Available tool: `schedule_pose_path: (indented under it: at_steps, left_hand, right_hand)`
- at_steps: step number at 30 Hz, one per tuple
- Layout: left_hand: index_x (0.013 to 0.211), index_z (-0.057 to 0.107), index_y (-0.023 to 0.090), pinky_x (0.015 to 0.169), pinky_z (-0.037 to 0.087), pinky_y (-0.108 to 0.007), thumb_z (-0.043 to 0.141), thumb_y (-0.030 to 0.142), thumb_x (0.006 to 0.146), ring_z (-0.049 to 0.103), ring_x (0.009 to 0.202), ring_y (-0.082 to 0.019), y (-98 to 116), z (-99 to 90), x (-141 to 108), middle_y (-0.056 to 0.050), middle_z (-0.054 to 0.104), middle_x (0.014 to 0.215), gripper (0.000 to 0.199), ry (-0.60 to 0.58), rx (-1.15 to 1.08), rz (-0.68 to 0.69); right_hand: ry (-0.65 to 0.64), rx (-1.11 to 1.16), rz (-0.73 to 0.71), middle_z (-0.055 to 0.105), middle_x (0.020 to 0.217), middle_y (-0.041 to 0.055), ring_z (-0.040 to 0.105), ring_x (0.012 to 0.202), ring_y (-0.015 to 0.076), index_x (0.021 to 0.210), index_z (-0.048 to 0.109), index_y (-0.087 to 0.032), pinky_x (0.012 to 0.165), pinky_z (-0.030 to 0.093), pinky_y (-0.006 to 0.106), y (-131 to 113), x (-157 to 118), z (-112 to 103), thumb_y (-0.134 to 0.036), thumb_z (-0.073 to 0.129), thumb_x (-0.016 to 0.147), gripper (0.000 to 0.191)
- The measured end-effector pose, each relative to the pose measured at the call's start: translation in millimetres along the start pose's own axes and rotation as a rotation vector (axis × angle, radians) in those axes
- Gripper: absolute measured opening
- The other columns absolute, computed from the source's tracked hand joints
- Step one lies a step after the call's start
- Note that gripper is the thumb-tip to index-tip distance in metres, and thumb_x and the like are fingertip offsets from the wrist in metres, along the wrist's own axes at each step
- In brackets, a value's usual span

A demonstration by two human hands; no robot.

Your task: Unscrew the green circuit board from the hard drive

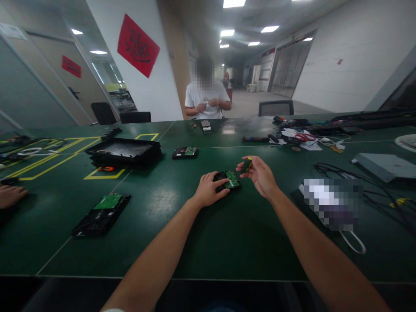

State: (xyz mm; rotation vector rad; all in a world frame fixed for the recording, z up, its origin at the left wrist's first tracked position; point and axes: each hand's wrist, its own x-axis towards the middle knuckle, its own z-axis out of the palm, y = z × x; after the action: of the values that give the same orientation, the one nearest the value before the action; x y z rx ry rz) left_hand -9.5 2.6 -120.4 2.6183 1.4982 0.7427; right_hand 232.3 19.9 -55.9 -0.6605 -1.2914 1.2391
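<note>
A hard drive (231, 179) with a green circuit board facing up lies on the green table in front of me. My left hand (209, 190) grips its left side, with the thumb along the near edge and a finger across the board. Just right of the drive, my right hand (260, 177) is raised above the table, its fingers closed round the green and yellow handle of a screwdriver (247, 164). The screwdriver's tip cannot be made out. Two more hard drives lie nearby: one farther back (184, 152), and a larger-looking black unit with a green board (102, 214) at the left.
Black trays (123, 149) are stacked at the back left. To the right lie a blurred-out white object (331, 203), dark cables (373, 195) and a grey metal box (386, 167). Red scissors (304, 137) rest among papers. Opposite sits a person (208, 99); another person's hand (12, 196) shows at left.
</note>
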Motion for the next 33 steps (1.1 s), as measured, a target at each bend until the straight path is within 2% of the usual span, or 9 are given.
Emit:
schedule_pose_path:
  at_steps: [4, 7, 12, 16, 21, 25, 28, 31, 33]
  left_hand:
    - [0.141, 0.068, 0.039, 0.115, 0.038, -0.056, 0.067, 0.059, 0.096, 0.046, 0.142, -0.036, -0.8, 1.8, 0.4, -0.010, 0.051, 0.154, 0.049, -0.001, 0.003, -0.004]
    - [0.141, 0.069, 0.038, 0.116, 0.037, -0.056, 0.067, 0.059, 0.096, 0.045, 0.144, -0.036, -1.6, 3.0, 0.5, -0.010, 0.051, 0.153, 0.049, 0.001, 0.002, -0.002]
    - [0.141, 0.069, 0.038, 0.116, 0.037, -0.056, 0.067, 0.058, 0.097, 0.045, 0.144, -0.036, -3.5, 5.1, 0.1, -0.012, 0.050, 0.154, 0.048, 0.000, 0.017, -0.005]
    - [0.141, 0.069, 0.038, 0.116, 0.036, -0.056, 0.066, 0.059, 0.097, 0.045, 0.144, -0.036, -2.7, 4.4, 0.0, -0.011, 0.049, 0.155, 0.049, -0.001, 0.011, -0.008]
    - [0.141, 0.068, 0.039, 0.116, 0.036, -0.057, 0.068, 0.059, 0.095, 0.045, 0.142, -0.037, -2.5, 1.8, 1.6, -0.010, 0.049, 0.155, 0.050, -0.019, 0.004, -0.020]
    - [0.141, 0.069, 0.040, 0.116, 0.037, -0.058, 0.068, 0.059, 0.095, 0.046, 0.141, -0.037, -4.2, 1.6, 3.7, -0.010, 0.048, 0.155, 0.050, -0.034, 0.001, -0.011]
    - [0.141, 0.068, 0.040, 0.115, 0.038, -0.057, 0.069, 0.059, 0.095, 0.045, 0.142, -0.037, -4.9, 2.3, 4.4, -0.011, 0.048, 0.154, 0.050, -0.030, -0.002, -0.004]
    - [0.142, 0.067, 0.040, 0.114, 0.038, -0.057, 0.068, 0.059, 0.095, 0.045, 0.142, -0.037, -5.5, 3.9, 4.4, -0.011, 0.048, 0.154, 0.051, -0.028, 0.002, 0.002]
    - [0.142, 0.068, 0.039, 0.114, 0.038, -0.057, 0.068, 0.059, 0.095, 0.046, 0.141, -0.037, -6.0, 5.0, 4.1, -0.012, 0.048, 0.154, 0.051, -0.027, 0.007, 0.006]
  right_hand:
    - [0.015, 0.083, 0.078, 0.073, 0.096, 0.0042, 0.072, 0.089, 0.0187, 0.118, 0.071, -0.025, 0.061, 0.059, 0.026, -4.2, 0.0, 0.5, -0.055, 0.067, 0.095, 0.038]
    - [-0.005, 0.122, 0.103, 0.072, 0.095, 0.0040, 0.071, 0.089, 0.0184, 0.110, 0.075, -0.024, 0.056, 0.055, 0.023, -6.4, 0.1, 1.9, -0.053, 0.072, 0.092, 0.034]
    - [0.002, 0.121, 0.111, 0.076, 0.102, 0.0060, 0.074, 0.093, 0.0203, 0.097, 0.071, -0.023, 0.066, 0.059, 0.026, -7.3, -0.4, 5.8, -0.053, 0.076, 0.089, 0.032]
    - [0.004, 0.156, 0.138, 0.077, 0.098, 0.0065, 0.074, 0.089, 0.0200, 0.100, 0.070, -0.023, 0.074, 0.062, 0.031, -5.9, -2.4, 11.1, -0.062, 0.068, 0.092, 0.040]
    - [-0.026, 0.122, 0.111, 0.073, 0.097, 0.0040, 0.070, 0.091, 0.0187, 0.112, 0.074, -0.026, 0.069, 0.062, 0.029, -6.7, -4.8, 13.4, -0.056, 0.070, 0.093, 0.035]
    - [-0.053, 0.113, 0.078, 0.071, 0.100, 0.0056, 0.068, 0.095, 0.0191, 0.108, 0.074, -0.024, 0.065, 0.061, 0.027, -6.9, -4.6, 13.4, -0.053, 0.067, 0.096, 0.032]
    - [-0.042, 0.113, 0.094, 0.073, 0.106, 0.0055, 0.070, 0.097, 0.0207, 0.105, 0.068, -0.026, 0.066, 0.062, 0.029, -6.6, -4.4, 14.5, -0.053, 0.069, 0.095, 0.030]
    - [-0.036, 0.116, 0.113, 0.074, 0.102, 0.0035, 0.071, 0.091, 0.0197, 0.104, 0.064, -0.027, 0.067, 0.063, 0.031, -6.6, -4.6, 13.4, -0.053, 0.070, 0.094, 0.029]
    - [-0.034, 0.111, 0.110, 0.073, 0.097, 0.0021, 0.070, 0.089, 0.0191, 0.109, 0.065, -0.028, 0.065, 0.062, 0.030, -6.7, -4.7, 11.1, -0.052, 0.071, 0.094, 0.029]
